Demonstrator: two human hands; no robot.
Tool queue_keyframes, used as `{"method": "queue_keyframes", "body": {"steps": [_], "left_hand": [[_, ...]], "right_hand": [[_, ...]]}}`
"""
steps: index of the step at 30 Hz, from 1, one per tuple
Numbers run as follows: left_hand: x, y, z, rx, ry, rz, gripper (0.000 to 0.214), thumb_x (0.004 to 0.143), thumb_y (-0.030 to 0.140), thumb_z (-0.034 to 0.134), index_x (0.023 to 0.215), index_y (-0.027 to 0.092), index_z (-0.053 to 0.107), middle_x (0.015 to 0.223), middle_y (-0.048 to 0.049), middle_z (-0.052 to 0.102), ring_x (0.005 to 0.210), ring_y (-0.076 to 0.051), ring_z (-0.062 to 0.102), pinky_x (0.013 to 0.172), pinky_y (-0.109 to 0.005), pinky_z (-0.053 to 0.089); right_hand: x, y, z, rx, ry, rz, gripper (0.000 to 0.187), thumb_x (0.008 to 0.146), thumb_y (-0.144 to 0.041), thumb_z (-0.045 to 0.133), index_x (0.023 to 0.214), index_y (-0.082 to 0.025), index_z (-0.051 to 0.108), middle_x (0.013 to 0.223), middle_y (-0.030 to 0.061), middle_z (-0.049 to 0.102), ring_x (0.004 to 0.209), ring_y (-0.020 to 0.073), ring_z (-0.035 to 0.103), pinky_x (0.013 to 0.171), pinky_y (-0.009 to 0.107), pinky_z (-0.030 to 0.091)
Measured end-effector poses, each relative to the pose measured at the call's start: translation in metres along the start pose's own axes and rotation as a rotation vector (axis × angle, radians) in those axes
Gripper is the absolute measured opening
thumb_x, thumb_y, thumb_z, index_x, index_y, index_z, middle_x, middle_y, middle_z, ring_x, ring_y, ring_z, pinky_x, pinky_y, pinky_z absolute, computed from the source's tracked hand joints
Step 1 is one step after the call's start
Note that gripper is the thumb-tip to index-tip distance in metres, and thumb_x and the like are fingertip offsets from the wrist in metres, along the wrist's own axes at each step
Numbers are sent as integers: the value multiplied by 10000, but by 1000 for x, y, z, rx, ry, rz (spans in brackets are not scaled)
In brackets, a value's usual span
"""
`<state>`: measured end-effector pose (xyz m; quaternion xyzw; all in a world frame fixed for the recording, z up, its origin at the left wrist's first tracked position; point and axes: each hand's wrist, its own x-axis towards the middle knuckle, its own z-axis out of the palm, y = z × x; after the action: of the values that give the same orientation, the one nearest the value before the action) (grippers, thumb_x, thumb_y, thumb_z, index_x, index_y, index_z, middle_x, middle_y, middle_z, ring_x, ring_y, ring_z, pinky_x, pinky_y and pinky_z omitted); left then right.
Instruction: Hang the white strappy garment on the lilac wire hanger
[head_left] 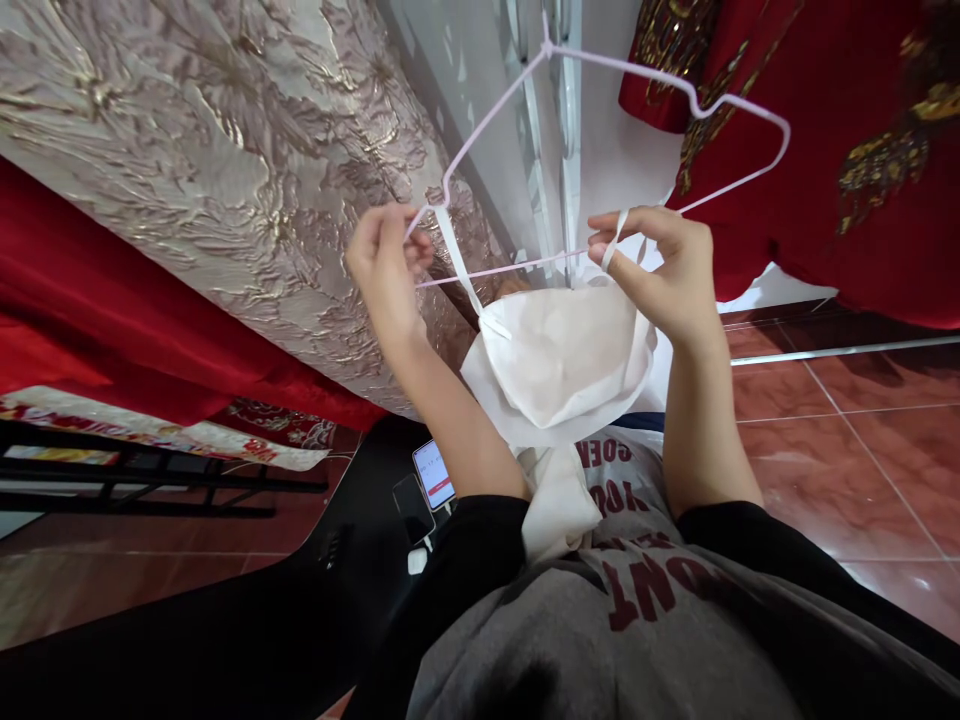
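Note:
A pale pink clothes hanger [630, 67] is held up in front of me, its top toward the far side. My left hand [386, 255] is closed around its left corner. One thin white strap [459, 255] loops over the hanger's notch beside those fingers. The strap belongs to a white garment with thin straps [566, 350], which hangs below the bottom bar near my body. My right hand [664, 255] pinches the other strap [615, 240], its loop stretched between thumb and forefinger, next to the bottom bar. The hanger's right end is bare of any strap.
Pinkish embossed fabric [300, 180] hangs close on the left, with red cloth [150, 300] under it. Red sequined garments [810, 150] hang on the right. Two phones [435, 475] lie on a black surface [300, 580] by my left elbow. Reddish tiles [862, 450] cover the floor.

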<state>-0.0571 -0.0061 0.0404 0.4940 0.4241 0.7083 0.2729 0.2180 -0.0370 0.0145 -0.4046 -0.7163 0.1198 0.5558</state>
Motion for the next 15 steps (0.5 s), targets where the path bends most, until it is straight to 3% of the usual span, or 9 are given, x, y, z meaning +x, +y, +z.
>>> {"method": "queue_keyframes", "body": {"steps": [3, 6, 8, 11, 15], "left_hand": [[-26, -27, 0, -164, 81, -105, 296, 1157, 363, 471, 945, 219, 619, 698, 18, 635, 676, -107, 592, 687, -253, 502], [-42, -50, -2, -173, -123, -68, 435, 1008, 662, 644, 963, 230, 629, 991, -61, 747, 914, -190, 716, 777, -306, 570], [-42, -59, -3, -161, -179, -15, 547, 897, 768, 716, 937, 229, 628, 1054, -99, 752, 986, -247, 737, 802, -332, 586], [-33, -66, -5, -169, -112, 100, 567, 904, 792, 690, 896, 229, 622, 955, -100, 731, 990, -269, 743, 823, -342, 593], [-24, -70, -3, -195, -22, 167, 556, 936, 773, 672, 856, 224, 631, 870, -82, 673, 952, -269, 742, 844, -362, 616]], "right_hand": [[-1, 9, 6, -35, 19, -8, 416, 1001, -627, 565, 1237, -318, 713, 1163, 83, 767, 1136, 328, 708, 1096, 566, 516], [1, 19, 12, -14, -9, -46, 426, 1002, -600, 576, 1332, -341, 650, 1141, 91, 756, 1147, 338, 704, 1102, 585, 509], [3, 25, 15, 44, 15, -49, 395, 984, -561, 627, 1311, -342, 649, 1120, 74, 754, 1133, 321, 708, 1104, 582, 517], [5, 37, 12, 118, 184, -54, 303, 931, -416, 703, 1212, -306, 673, 1150, 62, 739, 1116, 277, 705, 1054, 520, 561], [5, 65, -13, 129, 451, -35, 272, 872, -189, 701, 1122, -272, 636, 1156, 91, 682, 1036, 241, 679, 942, 464, 577]]}}
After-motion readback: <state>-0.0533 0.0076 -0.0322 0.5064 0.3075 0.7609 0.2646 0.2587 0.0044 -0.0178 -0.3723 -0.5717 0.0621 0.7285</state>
